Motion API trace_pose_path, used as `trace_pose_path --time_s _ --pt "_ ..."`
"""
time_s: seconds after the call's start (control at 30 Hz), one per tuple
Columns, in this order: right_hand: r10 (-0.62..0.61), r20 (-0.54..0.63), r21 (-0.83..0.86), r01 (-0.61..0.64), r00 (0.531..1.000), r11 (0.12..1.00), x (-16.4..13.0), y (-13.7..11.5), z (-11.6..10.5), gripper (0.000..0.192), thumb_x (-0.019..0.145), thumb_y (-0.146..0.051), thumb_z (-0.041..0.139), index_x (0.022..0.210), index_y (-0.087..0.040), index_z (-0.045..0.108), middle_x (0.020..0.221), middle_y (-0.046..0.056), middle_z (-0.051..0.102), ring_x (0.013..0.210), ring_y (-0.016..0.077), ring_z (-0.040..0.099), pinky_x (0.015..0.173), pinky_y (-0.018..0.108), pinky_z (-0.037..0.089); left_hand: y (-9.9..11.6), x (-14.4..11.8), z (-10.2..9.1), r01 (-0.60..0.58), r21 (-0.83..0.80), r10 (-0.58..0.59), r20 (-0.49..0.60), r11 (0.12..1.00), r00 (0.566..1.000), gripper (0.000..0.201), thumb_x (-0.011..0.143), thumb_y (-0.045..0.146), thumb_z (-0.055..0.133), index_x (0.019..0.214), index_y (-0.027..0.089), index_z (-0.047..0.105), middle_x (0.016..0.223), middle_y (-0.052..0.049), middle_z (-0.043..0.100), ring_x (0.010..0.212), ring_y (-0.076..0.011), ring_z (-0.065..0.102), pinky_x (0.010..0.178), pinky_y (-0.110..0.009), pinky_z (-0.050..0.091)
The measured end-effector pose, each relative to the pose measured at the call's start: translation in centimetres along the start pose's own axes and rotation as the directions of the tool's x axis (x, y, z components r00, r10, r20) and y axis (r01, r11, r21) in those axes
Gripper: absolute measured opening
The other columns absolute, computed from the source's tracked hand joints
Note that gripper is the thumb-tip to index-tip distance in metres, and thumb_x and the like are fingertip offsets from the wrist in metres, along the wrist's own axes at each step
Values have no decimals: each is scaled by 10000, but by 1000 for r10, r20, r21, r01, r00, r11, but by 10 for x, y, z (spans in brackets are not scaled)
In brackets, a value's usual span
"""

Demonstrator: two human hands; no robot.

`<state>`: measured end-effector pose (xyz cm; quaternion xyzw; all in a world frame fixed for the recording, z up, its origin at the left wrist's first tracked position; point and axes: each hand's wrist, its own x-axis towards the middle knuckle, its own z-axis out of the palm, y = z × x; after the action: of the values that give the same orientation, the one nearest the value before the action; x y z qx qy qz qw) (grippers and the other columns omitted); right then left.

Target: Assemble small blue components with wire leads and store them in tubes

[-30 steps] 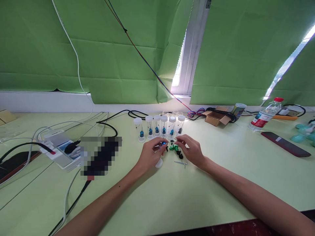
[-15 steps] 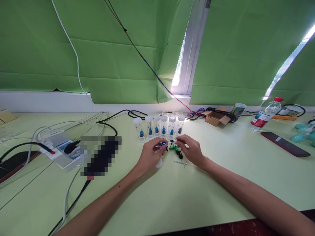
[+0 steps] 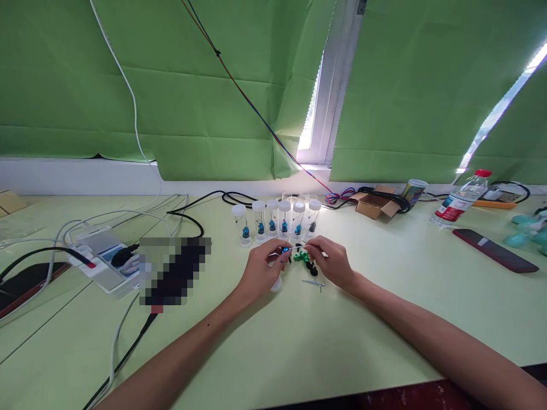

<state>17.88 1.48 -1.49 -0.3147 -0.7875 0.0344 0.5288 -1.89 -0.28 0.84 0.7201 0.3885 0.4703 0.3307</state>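
Pale green table [image 3: 265, 341] ran under a window w/ green blinds [image 3: 171, 102]. A row of white-capped vials [image 3: 277, 221] stood mid-table. Just in front of the vials, left hand [image 3: 260, 269] pinched a small blue part [image 3: 285, 250]; right hand [image 3: 331, 261] pinched a thin pin [image 3: 296, 247] whose tip met that part. Green parts [image 3: 302, 257] lay betw. the hands, in front of the vials.

wall: green blinds [image 3: 171, 91] | window frame [image 3: 327, 102]: white, daylight in gap | table [image 3: 299, 341]: pale green
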Motion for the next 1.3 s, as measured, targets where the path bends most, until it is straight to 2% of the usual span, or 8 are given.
trace_pose_path --time_s 0.4,0.57,0.73,0.93,1.13,1.3 --pt "2 54 -55 1 999 999 -4 4 2 205 971 -233 469 778 -186 522 630 -19 494 548 100 413 538 230 359 2 -1 -1 -105 125 105 12 987 994 135 891 263 537 909 187 648 860 -28 651 686 -118 584 655 -235 522" --pt "11 65 -51 -7 998 999 -3 3 1 228 974 -239 456 755 -189 499 619 -25 464 544 101 381 530 233 346 1 -1 -1 -108 125 107 9 986 994 137 892 263 534 901 189 649 841 -22 639 668 -113 573 631 -226 511" --pt "-10 62 -41 13 998 999 -3 2 1 185 972 -234 466 804 -188 530 652 -10 505 571 108 431 547 235 379 1 -1 1 -46 60 47 -14 997 999 152 877 303 554 885 187 651 824 -23 631 623 -108 552 596 -229 501" --pt "-22 45 -18 22 999 1000 -2 0 1 72 957 -237 511 950 -194 568 761 23 595 622 119 534 583 242 454 2 1 0 60 -57 -61 -20 997 998 194 846 360 593 891 179 644 720 -8 600 581 -114 534 581 -245 487" --pt "-64 40 11 63 997 998 -2 1 2 136 938 -228 554 1069 -203 577 834 39 639 670 129 591 614 248 511 1 4 -4 139 -156 -142 -5 978 990 233 828 391 621 908 172 622 659 11 589 571 -115 538 608 -250 472" --pt "-68 43 16 67 997 998 -3 2 3 146 951 -218 530 1085 -201 586 862 50 641 708 133 602 644 252 522 3 5 -5 157 -177 -159 0 972 987 248 824 402 627 902 167 623 645 8 596 558 -112 531 604 -252 475"
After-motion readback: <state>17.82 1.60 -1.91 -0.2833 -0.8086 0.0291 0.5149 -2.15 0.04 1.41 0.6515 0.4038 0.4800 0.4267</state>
